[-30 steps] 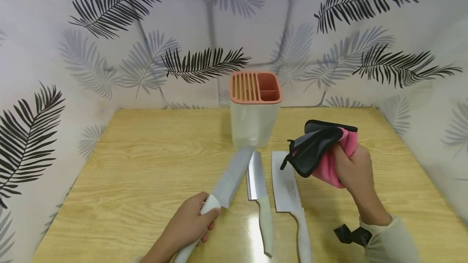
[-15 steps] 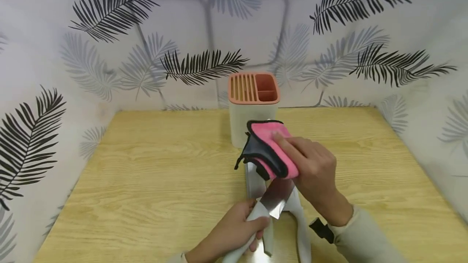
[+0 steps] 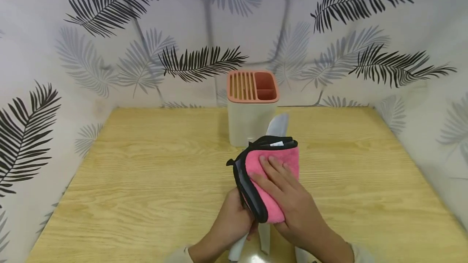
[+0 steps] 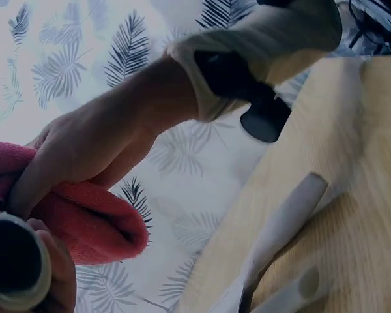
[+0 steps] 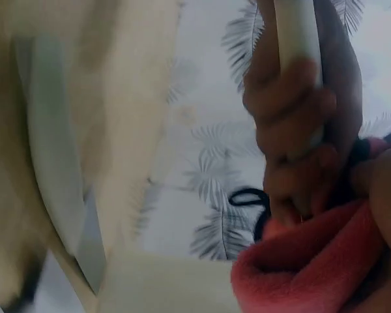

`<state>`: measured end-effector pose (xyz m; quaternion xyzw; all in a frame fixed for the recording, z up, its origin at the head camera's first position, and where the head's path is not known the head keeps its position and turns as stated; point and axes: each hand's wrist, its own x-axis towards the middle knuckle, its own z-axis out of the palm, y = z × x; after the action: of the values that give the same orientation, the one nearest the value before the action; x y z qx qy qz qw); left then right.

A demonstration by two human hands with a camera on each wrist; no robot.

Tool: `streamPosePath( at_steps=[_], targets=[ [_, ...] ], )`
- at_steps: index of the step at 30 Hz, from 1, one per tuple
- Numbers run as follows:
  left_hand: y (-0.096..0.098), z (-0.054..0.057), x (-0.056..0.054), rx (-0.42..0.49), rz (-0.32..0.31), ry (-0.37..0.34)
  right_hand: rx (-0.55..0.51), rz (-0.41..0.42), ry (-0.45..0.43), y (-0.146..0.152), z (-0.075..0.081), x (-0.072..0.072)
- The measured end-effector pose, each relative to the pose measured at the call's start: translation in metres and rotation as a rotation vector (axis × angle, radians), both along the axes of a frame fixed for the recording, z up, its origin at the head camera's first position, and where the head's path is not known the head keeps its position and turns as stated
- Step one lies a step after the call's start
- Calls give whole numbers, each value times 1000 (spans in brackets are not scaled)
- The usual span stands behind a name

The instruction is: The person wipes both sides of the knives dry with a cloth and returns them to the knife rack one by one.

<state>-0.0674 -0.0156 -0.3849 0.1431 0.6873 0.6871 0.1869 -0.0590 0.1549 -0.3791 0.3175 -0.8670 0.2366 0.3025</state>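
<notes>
My left hand (image 3: pixel 229 219) grips the pale handle (image 3: pixel 237 250) of a kitchen knife, fingers curled round it in the right wrist view. The knife's blade (image 3: pixel 278 125) points away and up; its tip shows beyond a folded pink cloth (image 3: pixel 272 198) with dark trim. My right hand (image 3: pixel 303 216) holds that cloth over the blade, fingers spread across the top; the cloth hides most of the blade. Beneath the hands lie two more knives, mostly hidden: one white handle (image 3: pixel 264 238) in the middle, another handle (image 3: pixel 301 255) to its right.
A white knife holder (image 3: pixel 245 123) with an orange slotted top (image 3: pixel 252 88) stands at the back of the wooden table (image 3: pixel 146 173). Leaf-patterned fabric (image 3: pixel 204 23) rises behind and at both sides.
My right hand has brought the cloth left and down onto the knife blade. The knife in my left hand has moved right and is lifted over the other knives.
</notes>
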Motion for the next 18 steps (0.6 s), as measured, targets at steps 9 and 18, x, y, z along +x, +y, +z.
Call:
streamPosePath(
  at_steps=[9,18],
  targets=[
    [1,1,6,-209,73,336,-110,-86,55,-4,-7,-15],
    [0,9,11,-207,19,257,-264,-175,46,29,21,-56]
  ],
)
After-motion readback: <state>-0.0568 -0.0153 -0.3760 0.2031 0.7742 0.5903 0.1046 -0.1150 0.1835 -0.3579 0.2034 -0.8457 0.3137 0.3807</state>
